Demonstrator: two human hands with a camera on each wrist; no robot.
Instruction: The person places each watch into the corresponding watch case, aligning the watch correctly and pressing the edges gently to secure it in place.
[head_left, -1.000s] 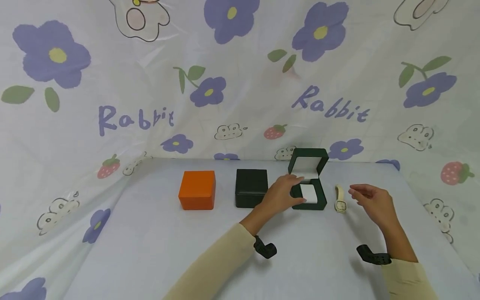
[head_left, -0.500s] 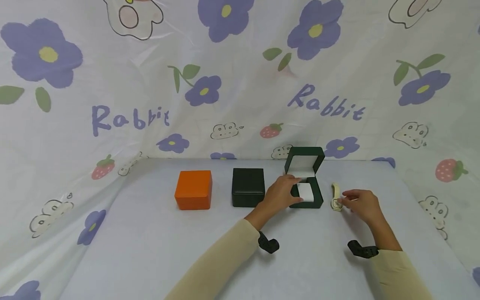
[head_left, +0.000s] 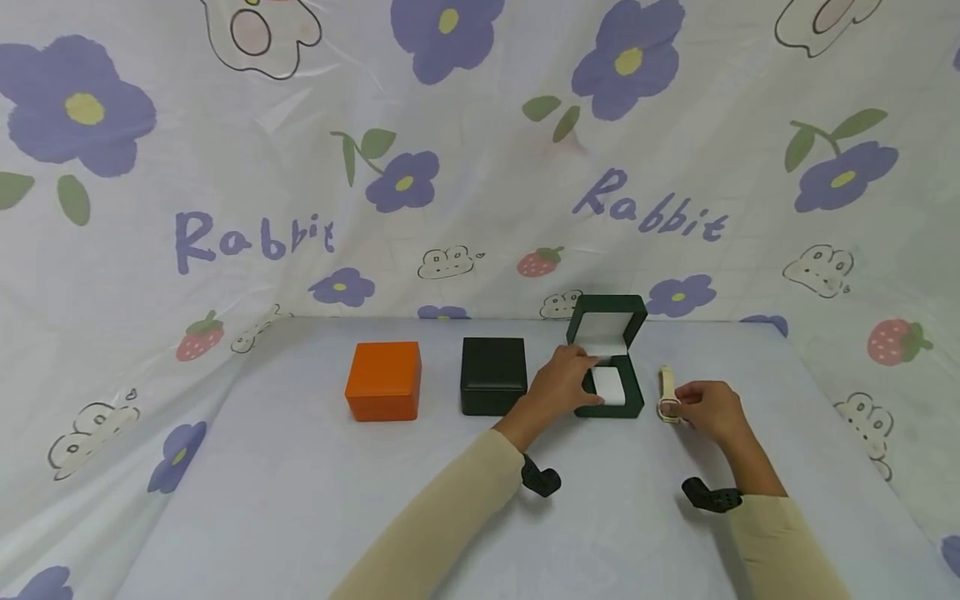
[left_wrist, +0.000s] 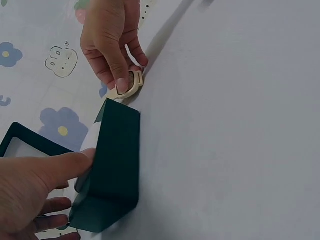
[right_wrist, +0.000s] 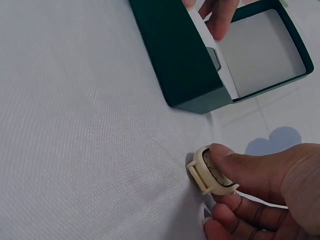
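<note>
A green watch box (head_left: 634, 387) stands with its lid raised, a white cushion (head_left: 609, 386) inside. Across its left side, my left hand (head_left: 558, 383) holds the box, thumb at the front rim and fingers by the hinge side; whether they also grip the cushion I cannot tell. My right hand (head_left: 708, 408) pinches a cream wristwatch (right_wrist: 206, 172) between thumb and fingers at its case, to the right of the box. In the head view its strap (head_left: 667, 379) points toward the back; the hand partly hides the dial.
Left of the open box stands a closed black box (head_left: 493, 375), close to my left wrist. An orange box (head_left: 383, 381) sits farther left. A white cloth covers the table (head_left: 300, 500), and a flower-patterned curtain (head_left: 480, 208) hangs behind.
My right hand has moved left and down to the wristwatch and taken hold of its case. The left hand stays at the green box. The head view has shifted slightly.
</note>
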